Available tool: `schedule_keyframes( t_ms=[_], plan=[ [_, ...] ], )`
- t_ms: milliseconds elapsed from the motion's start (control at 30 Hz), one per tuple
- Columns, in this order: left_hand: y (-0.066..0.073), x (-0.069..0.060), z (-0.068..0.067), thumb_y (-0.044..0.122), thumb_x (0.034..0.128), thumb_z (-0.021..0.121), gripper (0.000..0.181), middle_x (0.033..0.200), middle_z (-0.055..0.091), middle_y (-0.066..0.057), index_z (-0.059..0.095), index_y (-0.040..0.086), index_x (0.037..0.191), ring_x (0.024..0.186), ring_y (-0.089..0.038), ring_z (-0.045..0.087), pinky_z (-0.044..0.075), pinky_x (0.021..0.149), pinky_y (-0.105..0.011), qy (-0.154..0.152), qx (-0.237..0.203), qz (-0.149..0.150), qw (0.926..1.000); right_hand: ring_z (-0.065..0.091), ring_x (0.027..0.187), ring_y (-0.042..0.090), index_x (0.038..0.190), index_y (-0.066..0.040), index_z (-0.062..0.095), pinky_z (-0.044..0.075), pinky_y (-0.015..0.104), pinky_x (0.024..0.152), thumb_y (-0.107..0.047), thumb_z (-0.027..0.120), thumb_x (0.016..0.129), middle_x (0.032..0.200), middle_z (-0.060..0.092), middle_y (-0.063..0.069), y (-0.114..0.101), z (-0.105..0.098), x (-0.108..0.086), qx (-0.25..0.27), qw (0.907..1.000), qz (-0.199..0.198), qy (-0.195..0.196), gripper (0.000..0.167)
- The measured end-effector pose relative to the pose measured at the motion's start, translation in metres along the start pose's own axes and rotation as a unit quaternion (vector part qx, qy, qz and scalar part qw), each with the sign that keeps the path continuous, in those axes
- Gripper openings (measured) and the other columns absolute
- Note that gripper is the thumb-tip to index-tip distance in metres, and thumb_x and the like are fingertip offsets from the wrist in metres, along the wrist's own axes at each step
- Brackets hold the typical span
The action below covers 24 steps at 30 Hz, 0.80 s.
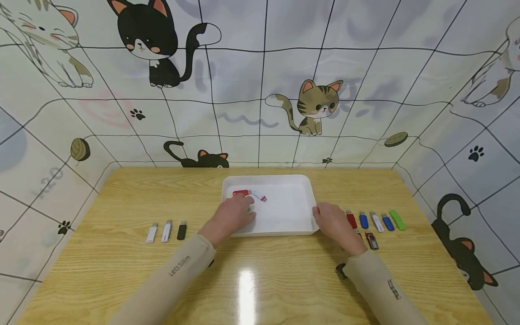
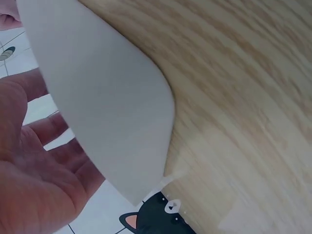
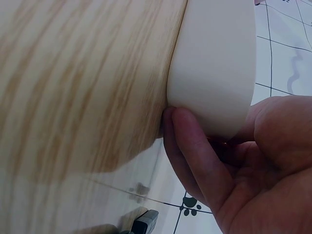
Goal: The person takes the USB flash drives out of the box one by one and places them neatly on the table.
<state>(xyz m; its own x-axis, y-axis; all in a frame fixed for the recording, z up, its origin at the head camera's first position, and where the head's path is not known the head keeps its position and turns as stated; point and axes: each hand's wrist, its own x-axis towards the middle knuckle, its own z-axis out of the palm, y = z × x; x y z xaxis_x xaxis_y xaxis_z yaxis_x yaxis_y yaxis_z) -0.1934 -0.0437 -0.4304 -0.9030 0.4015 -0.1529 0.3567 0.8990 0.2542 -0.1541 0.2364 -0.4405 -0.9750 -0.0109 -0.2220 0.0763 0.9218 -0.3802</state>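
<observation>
A white tray (image 1: 284, 212) lies on the table, with a red USB stick (image 1: 242, 192) and a white-and-red USB stick (image 1: 260, 196) inside. My left hand (image 1: 233, 214) reaches over the tray's left side, its fingers loosely extended; a small green item (image 1: 249, 209) shows by them, mostly hidden. The tray wall (image 2: 107, 92) covers those fingertips in the left wrist view. At the right front corner, my right hand (image 1: 335, 224) grips the tray, fingers (image 3: 197, 146) against the outside of the wall and thumb toward the rim.
Left of the tray, two white USB sticks (image 1: 166, 231) and a black one (image 1: 182, 230) stand in a row. To the right are several more, including a red (image 1: 351, 220), blue (image 1: 364, 220), green (image 1: 397, 220) and a dark swivel one (image 1: 371, 240). A cat-patterned cloth (image 1: 260, 117) surrounds the table.
</observation>
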Motion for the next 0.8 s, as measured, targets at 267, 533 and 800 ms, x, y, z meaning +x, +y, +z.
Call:
schedule_keyframes(
  t_ms=[267, 533, 800],
  plan=[
    [0.000, -0.004, 0.002, 0.018, 0.0996, 0.070, 0.035, 0.128, 0.066, -0.011, 0.067, 0.007, 0.133, 0.111, -0.026, 0.063, 0.052, 0.101, -0.046, 0.014, -0.045, 0.020, 0.9987, 0.045, 0.057, 0.020, 0.075, -0.006, 0.054, 0.036, 0.028, 0.053, -0.013, 0.047, 0.108, 0.065, 0.046, 0.006, 0.001, 0.000, 0.000, -0.014, 0.9993, -0.029, 0.020, 0.035],
    [-0.002, 0.002, 0.008, 0.028, 0.0989, 0.071, 0.048, 0.114, 0.060, -0.022, 0.060, -0.008, 0.129, 0.087, -0.029, 0.059, 0.057, 0.083, -0.042, 0.055, -0.005, -0.036, 0.9978, 0.047, 0.059, 0.021, 0.082, -0.003, 0.059, 0.038, 0.028, 0.054, -0.013, 0.048, 0.108, 0.066, 0.048, 0.007, -0.001, -0.001, -0.001, -0.014, 0.9997, -0.016, 0.010, 0.030],
    [0.002, 0.010, 0.010, 0.041, 0.0982, 0.071, 0.057, 0.098, 0.061, -0.020, 0.065, -0.013, 0.115, 0.083, -0.027, 0.056, 0.056, 0.082, -0.040, 0.032, 0.044, -0.064, 0.9965, 0.048, 0.059, 0.021, 0.080, -0.003, 0.059, 0.038, 0.028, 0.054, -0.013, 0.048, 0.108, 0.066, 0.048, 0.007, -0.001, 0.000, -0.001, -0.011, 0.9997, -0.015, 0.013, 0.031]
  ],
)
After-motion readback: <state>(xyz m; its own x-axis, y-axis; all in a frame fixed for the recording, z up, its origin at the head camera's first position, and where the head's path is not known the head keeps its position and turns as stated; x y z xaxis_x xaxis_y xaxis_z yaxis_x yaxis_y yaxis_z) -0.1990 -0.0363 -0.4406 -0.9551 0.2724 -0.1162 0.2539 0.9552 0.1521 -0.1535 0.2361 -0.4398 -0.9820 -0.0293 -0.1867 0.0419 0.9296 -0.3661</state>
